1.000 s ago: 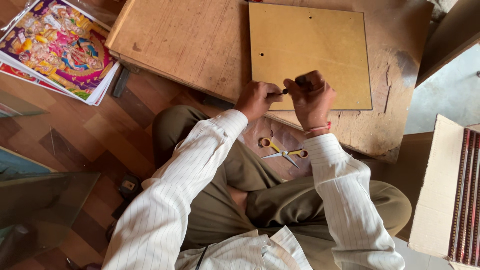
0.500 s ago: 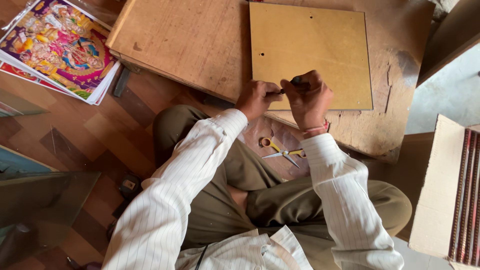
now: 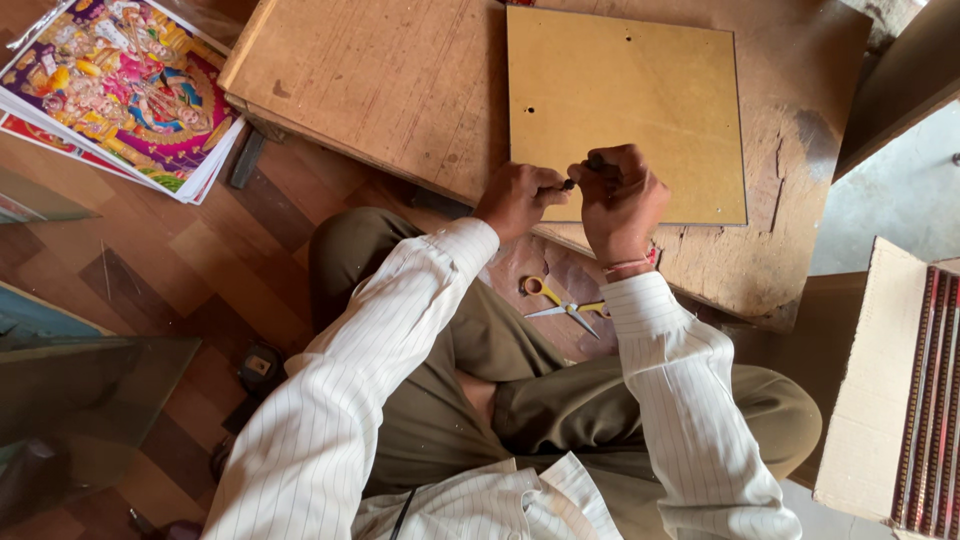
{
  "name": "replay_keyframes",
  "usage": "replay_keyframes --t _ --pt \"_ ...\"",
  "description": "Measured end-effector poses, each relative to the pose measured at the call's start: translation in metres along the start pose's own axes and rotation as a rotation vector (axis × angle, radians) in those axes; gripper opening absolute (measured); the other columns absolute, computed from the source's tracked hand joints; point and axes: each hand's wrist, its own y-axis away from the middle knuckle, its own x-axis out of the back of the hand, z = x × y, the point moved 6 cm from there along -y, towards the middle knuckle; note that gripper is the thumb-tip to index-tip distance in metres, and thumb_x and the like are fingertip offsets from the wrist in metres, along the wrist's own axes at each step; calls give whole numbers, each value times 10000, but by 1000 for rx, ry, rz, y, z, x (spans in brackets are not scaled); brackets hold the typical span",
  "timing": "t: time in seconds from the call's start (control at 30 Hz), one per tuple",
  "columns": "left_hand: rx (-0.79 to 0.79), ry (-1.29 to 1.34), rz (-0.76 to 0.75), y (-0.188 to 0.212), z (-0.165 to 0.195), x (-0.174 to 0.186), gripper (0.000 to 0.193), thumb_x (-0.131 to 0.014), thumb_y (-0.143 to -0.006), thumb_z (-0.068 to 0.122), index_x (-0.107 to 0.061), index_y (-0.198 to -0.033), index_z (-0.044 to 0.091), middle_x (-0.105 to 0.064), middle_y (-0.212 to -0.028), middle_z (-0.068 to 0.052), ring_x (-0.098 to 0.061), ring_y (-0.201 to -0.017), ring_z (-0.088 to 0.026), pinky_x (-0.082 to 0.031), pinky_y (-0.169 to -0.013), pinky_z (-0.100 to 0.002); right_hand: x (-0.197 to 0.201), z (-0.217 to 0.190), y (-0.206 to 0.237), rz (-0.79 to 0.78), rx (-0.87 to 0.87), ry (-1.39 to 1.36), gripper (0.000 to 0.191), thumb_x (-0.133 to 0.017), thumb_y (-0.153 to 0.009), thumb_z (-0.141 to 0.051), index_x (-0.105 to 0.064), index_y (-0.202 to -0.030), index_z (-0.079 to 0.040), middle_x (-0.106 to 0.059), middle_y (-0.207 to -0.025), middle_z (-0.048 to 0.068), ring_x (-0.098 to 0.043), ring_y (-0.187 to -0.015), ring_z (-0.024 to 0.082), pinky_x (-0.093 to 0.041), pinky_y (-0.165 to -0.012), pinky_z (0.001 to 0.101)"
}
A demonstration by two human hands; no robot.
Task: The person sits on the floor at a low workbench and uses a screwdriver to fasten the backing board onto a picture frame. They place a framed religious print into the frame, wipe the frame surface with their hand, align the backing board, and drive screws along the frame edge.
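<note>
One dark pen-like tool (image 3: 572, 183) is clenched betw. left hand (image 3: 517, 200) and right hand (image 3: 620, 200), at near edge of one yellow board (image 3: 640, 90) on counter (image 3: 400, 90). One pr. scissors (image 3: 566, 303) lies below.

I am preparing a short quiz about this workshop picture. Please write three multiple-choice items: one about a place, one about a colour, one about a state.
1. Where do the scissors lie?
A. on the floor between the low wooden table and the person's legs
B. on the yellow board
C. on the picture stack

2. What colour are the scissors' handles?
A. red
B. yellow
C. blue

3. What are the two hands doing?
A. resting on the knees
B. holding a small dark tool together at the near edge of the yellow board
C. lifting the board

Answers: 1 A, they show beside the right sleeve, below the table edge. 2 B, both loops are yellow. 3 B, the left hand and right hand meet on it.
</note>
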Motion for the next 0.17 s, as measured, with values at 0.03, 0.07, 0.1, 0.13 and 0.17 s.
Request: replay_keyframes --t 0.03,0.07,0.1,0.13,0.17 --pt "35 -16 -17 3 -2 -2 183 -780 -854 256 -777 -934 91 -726 -841 -138 -710 -771 -348 -549 -676 -439 -1 -2 0 7 3 -45 165 -801 -885 22 -659 -967 -2 -758 -863 79 -734 -803 101 -588 -724 251" --pt "66 -33 -33 3 -3 -5 184 -783 -861 264 -778 -923 90 -724 -831 -142 -705 -768 -354 -545 -675 -444 -1 -5 -2 17 10 -89 176 -803 -885 14 -646 -961 -4 -753 -874 87 -737 -819 104 -598 -740 252" --pt "90 -53 -44 -1 -5 -4 188 -787 -868 272 -779 -912 90 -721 -821 -146 -701 -765 -359 -541 -674 -450 0 -10 -5 6 16 -27 178 -808 -885 0 -657 -978 -9 -756 -872 91 -743 -813 112 -598 -731 258" --pt "71 -65 -34 -3 -5 -2 182 -784 -879 270 -780 -923 92 -728 -839 -141 -706 -781 -355 -543 -687 -445 1 -15 -6 -6 23 33 181 -813 -885 -14 -669 -995 -14 -759 -870 95 -749 -808 120 -597 -723 263" --pt "54 -75 -31 -2 -4 -1 177 -780 -890 267 -781 -933 95 -736 -858 -136 -711 -797 -351 -546 -701 -441 3 -19 -5 -17 23 96 187 -818 -885 -28 -681 -1012 -20 -763 -868 99 -755 -803 127 -596 -714 269"
